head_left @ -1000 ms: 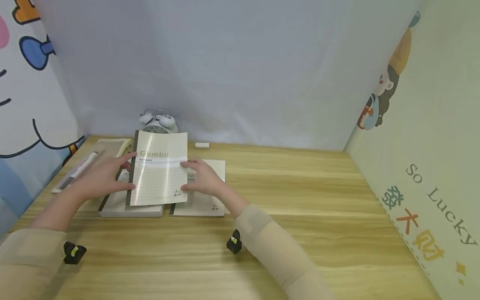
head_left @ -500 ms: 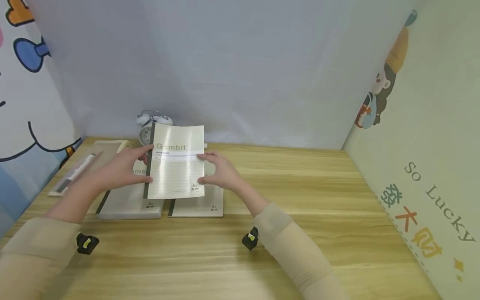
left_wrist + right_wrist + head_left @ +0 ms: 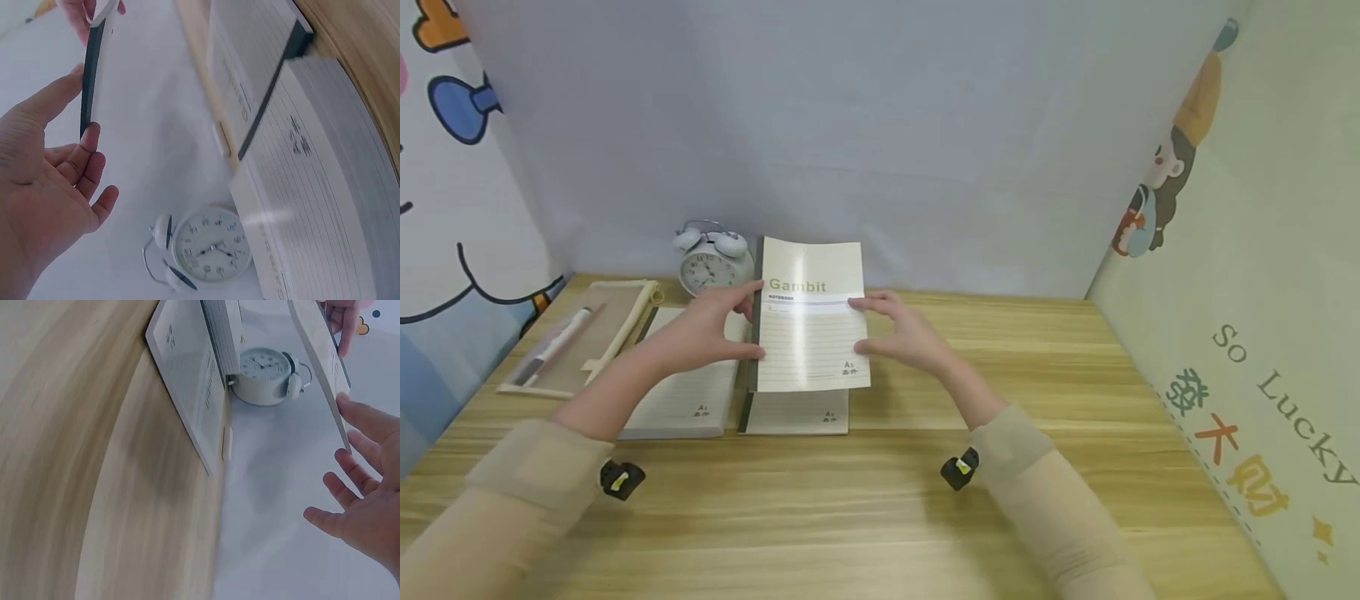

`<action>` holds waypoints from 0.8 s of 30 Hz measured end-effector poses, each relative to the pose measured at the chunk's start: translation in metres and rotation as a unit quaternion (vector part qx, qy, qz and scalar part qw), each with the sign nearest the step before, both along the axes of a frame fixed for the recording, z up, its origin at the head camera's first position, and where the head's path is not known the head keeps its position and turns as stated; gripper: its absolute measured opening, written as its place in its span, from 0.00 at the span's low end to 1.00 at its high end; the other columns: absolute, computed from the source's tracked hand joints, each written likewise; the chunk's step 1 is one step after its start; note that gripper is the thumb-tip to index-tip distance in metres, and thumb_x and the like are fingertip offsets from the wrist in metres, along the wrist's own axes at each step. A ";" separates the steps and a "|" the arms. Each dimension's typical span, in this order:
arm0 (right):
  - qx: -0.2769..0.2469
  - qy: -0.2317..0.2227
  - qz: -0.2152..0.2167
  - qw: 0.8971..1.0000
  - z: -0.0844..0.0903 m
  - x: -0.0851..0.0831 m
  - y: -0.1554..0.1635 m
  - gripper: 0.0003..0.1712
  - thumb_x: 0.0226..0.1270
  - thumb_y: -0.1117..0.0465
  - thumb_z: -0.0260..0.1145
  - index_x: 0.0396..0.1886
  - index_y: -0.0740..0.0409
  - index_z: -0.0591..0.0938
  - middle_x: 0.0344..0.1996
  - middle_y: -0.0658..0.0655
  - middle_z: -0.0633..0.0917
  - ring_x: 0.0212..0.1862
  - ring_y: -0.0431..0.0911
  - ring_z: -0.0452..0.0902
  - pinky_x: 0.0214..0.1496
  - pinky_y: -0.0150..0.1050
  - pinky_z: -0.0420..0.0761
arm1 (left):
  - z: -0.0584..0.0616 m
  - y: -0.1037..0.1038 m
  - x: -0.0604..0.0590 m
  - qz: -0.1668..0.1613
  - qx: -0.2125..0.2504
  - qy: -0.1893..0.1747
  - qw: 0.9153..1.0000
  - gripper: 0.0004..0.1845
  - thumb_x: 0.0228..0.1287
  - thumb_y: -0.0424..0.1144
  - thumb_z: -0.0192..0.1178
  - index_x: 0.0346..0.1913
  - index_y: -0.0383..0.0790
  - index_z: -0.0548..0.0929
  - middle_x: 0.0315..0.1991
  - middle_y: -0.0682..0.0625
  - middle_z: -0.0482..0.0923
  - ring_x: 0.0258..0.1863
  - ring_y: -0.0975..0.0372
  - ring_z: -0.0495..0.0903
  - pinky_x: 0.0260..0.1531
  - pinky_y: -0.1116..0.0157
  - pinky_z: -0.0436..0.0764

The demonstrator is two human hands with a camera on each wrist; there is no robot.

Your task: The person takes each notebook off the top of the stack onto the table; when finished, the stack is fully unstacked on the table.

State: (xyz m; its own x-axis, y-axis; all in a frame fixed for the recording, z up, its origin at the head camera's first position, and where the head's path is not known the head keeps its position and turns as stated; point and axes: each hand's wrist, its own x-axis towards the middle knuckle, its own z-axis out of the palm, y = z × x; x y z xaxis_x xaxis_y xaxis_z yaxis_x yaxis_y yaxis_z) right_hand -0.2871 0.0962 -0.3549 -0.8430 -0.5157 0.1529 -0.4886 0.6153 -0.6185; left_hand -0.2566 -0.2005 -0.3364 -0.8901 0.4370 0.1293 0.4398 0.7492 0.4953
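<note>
i see a white alarm clock (image 3: pixel 715 262) at the back of my table (image 3: pixel 790 508), a pale-edged pouch (image 3: pixel 616 310) with a marker (image 3: pixel 555 344) on my left, and lettering (image 3: pixel 1216 435) on the right wall (image 3: pixel 1285 208).

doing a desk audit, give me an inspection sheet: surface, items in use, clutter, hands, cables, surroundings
Surface: wood-grain tabletop.
Items in use: Gambit notebook held up off the tabletop; thin notebook lying below it; thicker notebook or stack to the thin one's left.
Clutter: twin-bell alarm clock, zip pouch with a pen, white eraser-like block.
Hands: left hand holds the spine edge; right hand holds the opposite edge.
Cables: nothing seen.
Surroundings: pale backdrop; cartoon-printed left panel; right panel reading "So Lucky".
</note>
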 end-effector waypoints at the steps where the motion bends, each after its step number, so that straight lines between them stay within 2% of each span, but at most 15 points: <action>1: 0.001 0.003 -0.001 1.000 0.001 0.000 0.005 0.37 0.48 0.50 0.70 0.60 0.40 0.69 0.61 0.50 0.64 0.61 0.47 0.61 0.61 0.49 0.62 | 0.000 0.005 0.000 -0.001 0.006 0.000 1.000 0.50 0.43 0.52 0.68 0.67 0.38 0.54 0.42 0.48 0.71 0.49 0.53 0.66 0.48 0.51 0.65; 9: -0.002 -0.004 0.001 1.000 0.012 0.003 0.046 0.37 0.47 0.50 0.71 0.60 0.40 0.69 0.59 0.50 0.65 0.62 0.49 0.60 0.61 0.52 0.61 | -0.003 0.043 -0.005 -0.011 0.037 0.010 0.999 0.52 0.40 0.52 0.70 0.67 0.40 0.55 0.41 0.50 0.72 0.50 0.56 0.65 0.53 0.53 0.64; 15: -0.015 -0.007 0.013 1.000 0.008 0.005 0.074 0.37 0.48 0.50 0.70 0.61 0.44 0.68 0.58 0.51 0.66 0.62 0.48 0.60 0.63 0.50 0.59 | -0.010 0.068 -0.010 -0.024 0.053 -0.007 0.998 0.51 0.41 0.52 0.70 0.68 0.42 0.54 0.41 0.51 0.72 0.51 0.55 0.64 0.57 0.52 0.60; 17: -0.018 -0.013 0.013 1.000 0.005 0.006 0.082 0.37 0.48 0.50 0.70 0.61 0.44 0.68 0.58 0.51 0.67 0.61 0.48 0.60 0.63 0.50 0.60 | -0.012 0.076 -0.011 -0.027 0.057 -0.012 0.998 0.51 0.41 0.51 0.70 0.68 0.42 0.54 0.41 0.51 0.72 0.50 0.55 0.66 0.57 0.53 0.61; 21: -0.029 -0.040 0.011 0.999 0.010 0.019 0.089 0.36 0.51 0.56 0.69 0.61 0.54 0.68 0.57 0.57 0.69 0.59 0.55 0.60 0.62 0.54 0.60 | -0.018 0.092 -0.012 -0.032 0.060 -0.022 0.997 0.51 0.40 0.50 0.71 0.67 0.41 0.55 0.41 0.52 0.73 0.48 0.58 0.68 0.54 0.56 0.66; 24: -0.032 -0.055 0.003 0.998 0.005 0.020 0.097 0.35 0.51 0.57 0.69 0.61 0.56 0.68 0.55 0.58 0.69 0.57 0.57 0.61 0.60 0.56 0.61 | -0.026 0.103 -0.015 -0.034 0.058 -0.029 0.997 0.50 0.40 0.50 0.71 0.67 0.41 0.56 0.40 0.52 0.74 0.48 0.58 0.69 0.51 0.58 0.68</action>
